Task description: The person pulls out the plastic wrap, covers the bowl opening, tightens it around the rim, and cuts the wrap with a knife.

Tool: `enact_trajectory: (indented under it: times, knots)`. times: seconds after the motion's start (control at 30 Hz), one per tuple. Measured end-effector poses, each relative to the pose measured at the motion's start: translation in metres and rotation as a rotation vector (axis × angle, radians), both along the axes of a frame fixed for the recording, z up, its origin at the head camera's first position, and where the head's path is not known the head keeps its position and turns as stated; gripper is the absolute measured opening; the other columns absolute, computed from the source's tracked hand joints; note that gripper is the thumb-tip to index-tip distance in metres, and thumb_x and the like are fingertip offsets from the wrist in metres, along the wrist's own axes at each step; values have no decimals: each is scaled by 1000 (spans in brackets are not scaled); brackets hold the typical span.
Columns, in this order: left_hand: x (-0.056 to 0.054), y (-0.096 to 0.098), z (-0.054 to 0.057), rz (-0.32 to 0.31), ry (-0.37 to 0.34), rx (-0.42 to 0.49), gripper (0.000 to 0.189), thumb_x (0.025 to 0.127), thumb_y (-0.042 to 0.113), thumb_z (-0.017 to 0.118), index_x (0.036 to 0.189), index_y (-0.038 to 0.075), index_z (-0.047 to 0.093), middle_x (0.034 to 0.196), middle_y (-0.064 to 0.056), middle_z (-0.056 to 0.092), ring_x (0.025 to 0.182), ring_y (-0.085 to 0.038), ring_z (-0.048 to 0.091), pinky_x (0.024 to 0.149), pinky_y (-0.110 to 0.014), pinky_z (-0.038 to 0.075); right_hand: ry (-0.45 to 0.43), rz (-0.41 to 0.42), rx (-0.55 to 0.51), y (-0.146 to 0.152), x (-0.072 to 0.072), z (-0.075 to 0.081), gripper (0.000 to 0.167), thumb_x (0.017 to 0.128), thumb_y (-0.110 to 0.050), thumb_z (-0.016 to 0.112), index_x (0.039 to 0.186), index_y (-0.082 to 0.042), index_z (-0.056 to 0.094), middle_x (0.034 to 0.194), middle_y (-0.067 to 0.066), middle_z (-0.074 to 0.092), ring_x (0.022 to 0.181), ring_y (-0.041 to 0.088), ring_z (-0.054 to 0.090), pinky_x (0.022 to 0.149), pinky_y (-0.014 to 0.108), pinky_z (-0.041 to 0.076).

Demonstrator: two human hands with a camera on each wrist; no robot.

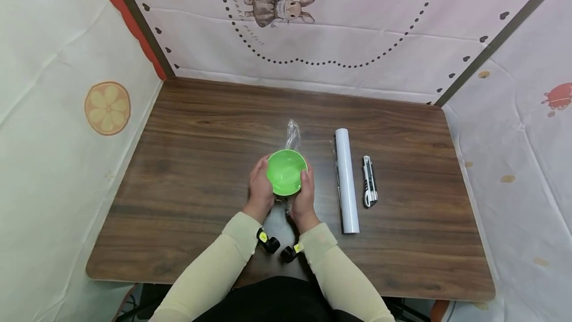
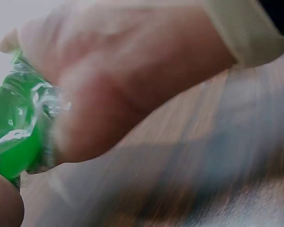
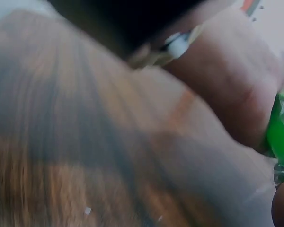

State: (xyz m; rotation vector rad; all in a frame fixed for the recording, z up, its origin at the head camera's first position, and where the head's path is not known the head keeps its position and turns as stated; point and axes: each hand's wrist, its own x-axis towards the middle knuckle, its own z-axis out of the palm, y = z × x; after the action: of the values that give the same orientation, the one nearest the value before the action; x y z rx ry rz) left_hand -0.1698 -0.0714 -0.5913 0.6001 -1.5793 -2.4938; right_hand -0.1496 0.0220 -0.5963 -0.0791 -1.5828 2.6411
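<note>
A round green bowl is between my two hands, above the middle of the table. My left hand grips its left side and my right hand grips its right side, thumbs at the rim. Crinkled clear plastic film sticks out past the bowl's far edge. In the left wrist view shiny film covers the outside of the green bowl next to the palm. The right wrist view catches only a strip of the bowl beside my hand. The fingers under the bowl are hidden.
Right of the bowl a white roll lies lengthwise on the brown wooden table. Beyond it lies a utility knife. Printed cloth walls enclose the table at the back and both sides.
</note>
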Motion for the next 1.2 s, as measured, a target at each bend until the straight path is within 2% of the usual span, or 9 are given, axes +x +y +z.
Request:
enact_trajectory:
  times: [0.13,0.33,0.47,0.7,0.8,0.9,0.97,1.03,1.2]
  knots:
    - [2,5,4,-32,45,102,43,105,21,30,131,-5,53,131,-21,56,110,-19,59,98,-31,48,-30,-35,-88,-1,-3,6,48,98,-23,32,144,-10,37,135,9,49,117,19,52,101,31,44]
    - [8,11,7,-108,62,157,49,106,24,25,141,-7,41,144,-26,44,132,-31,46,112,-39,38,-37,-60,-71,6,-5,13,45,97,-26,34,138,-9,43,126,9,54,110,21,55,95,33,49]
    - [14,9,3,-198,33,-41,53,107,30,25,140,-7,42,144,-25,45,137,-33,40,116,-41,31,-48,-44,-59,15,-2,23,42,99,-22,29,135,-6,46,119,7,56,105,20,56,91,33,50]
    - [11,-12,12,-423,69,-576,55,106,37,24,150,6,33,155,-15,35,145,-32,29,119,-49,20,-111,-1,15,32,-1,17,42,100,-20,30,135,-2,47,111,3,58,99,17,57,87,32,51]
    - [-1,-22,28,-444,243,-780,51,105,34,30,149,9,37,153,-13,38,144,-31,32,118,-50,22,-105,34,71,38,0,16,42,101,-17,33,135,4,47,108,1,61,97,15,59,87,29,52]
    - [-14,-28,43,-503,492,-931,47,104,32,36,142,7,47,149,-14,45,143,-30,34,118,-48,24,-80,89,109,42,0,14,42,101,-13,34,134,8,47,108,-2,63,97,13,60,88,27,51]
    - [-20,-31,49,-594,618,-1001,49,104,38,36,137,6,53,145,-13,50,142,-29,37,118,-47,26,-64,137,131,43,2,13,42,100,-12,34,134,9,47,107,-2,64,96,13,61,86,27,52]
    - [-25,-32,51,-701,679,-1061,55,103,47,34,134,8,57,143,-10,53,140,-28,40,116,-46,29,-39,183,147,45,2,13,42,100,-13,33,135,8,47,108,-2,64,96,14,60,85,26,52]
    - [-24,-33,46,-887,623,-921,68,97,62,36,136,10,56,140,-10,56,134,-30,47,112,-49,36,62,234,165,50,2,23,41,99,-16,38,132,5,49,115,-3,62,103,13,58,89,25,50]
